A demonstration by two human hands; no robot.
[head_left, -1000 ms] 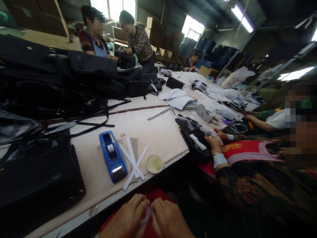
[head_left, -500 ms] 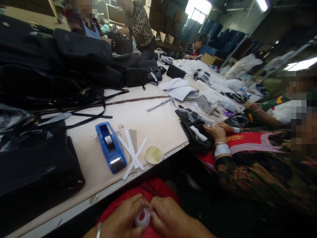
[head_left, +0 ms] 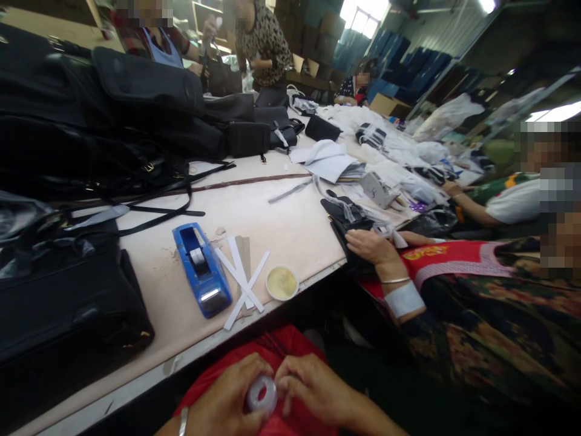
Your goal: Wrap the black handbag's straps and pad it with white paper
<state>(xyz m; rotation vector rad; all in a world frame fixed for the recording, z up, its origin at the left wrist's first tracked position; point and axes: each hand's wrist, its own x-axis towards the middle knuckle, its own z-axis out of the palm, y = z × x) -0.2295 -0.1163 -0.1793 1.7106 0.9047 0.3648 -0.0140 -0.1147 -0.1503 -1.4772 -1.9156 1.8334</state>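
Above the red cloth (head_left: 290,345) on my lap, my left hand (head_left: 227,393) grips a small roll of clear tape (head_left: 262,395) by its side, the hole facing up. My right hand (head_left: 313,387) is at the roll's right edge, fingers curled and thumb close to the fingertips; whatever they pinch cannot be made out. On the table in front lie a blue tape dispenser (head_left: 202,269), several crossed white strips (head_left: 245,278) and a round tub of yellowish stuff (head_left: 282,283).
Black bags (head_left: 149,91) are heaped along the left and back of the table (head_left: 245,212). Papers (head_left: 329,158) and white wrapping (head_left: 358,121) lie further back. At right, a co-worker's hand (head_left: 372,248) rests on a black bag. The table's front edge (head_left: 181,357) runs before my lap.
My right hand has drawn slightly right from the roll, so more of the tape roll shows. The co-worker's hand at right has shifted left over the black bag.
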